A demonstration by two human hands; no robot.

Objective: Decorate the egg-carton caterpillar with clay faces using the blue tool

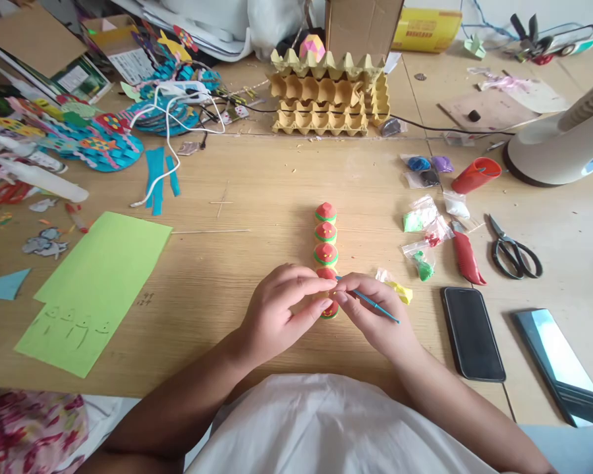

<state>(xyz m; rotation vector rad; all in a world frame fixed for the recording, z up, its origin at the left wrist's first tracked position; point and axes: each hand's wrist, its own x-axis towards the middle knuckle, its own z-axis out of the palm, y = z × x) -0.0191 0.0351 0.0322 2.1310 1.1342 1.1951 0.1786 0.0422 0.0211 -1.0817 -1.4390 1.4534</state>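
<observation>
A row of egg-carton cups point(325, 233) covered in red clay, with green rims and tiny yellow bits on some, runs away from me down the middle of the table. My left hand point(282, 299) and my right hand point(373, 306) meet over the near end of the row and partly cover it. A thin blue modelling tool point(370, 302) lies in my right hand, slanting from the fingertips. The fingers and thumb of my left hand are drawn together beside the right fingertips; a tiny yellow speck shows there, but what the left holds is unclear.
Right of my hands lie yellow clay point(401, 291), bagged clay point(420, 214), a red cutter point(467, 255), scissors point(514, 250) and two phones point(473, 333). Green paper point(99, 283) is at left. Egg cartons point(321, 122) and a black cable stretch across the back.
</observation>
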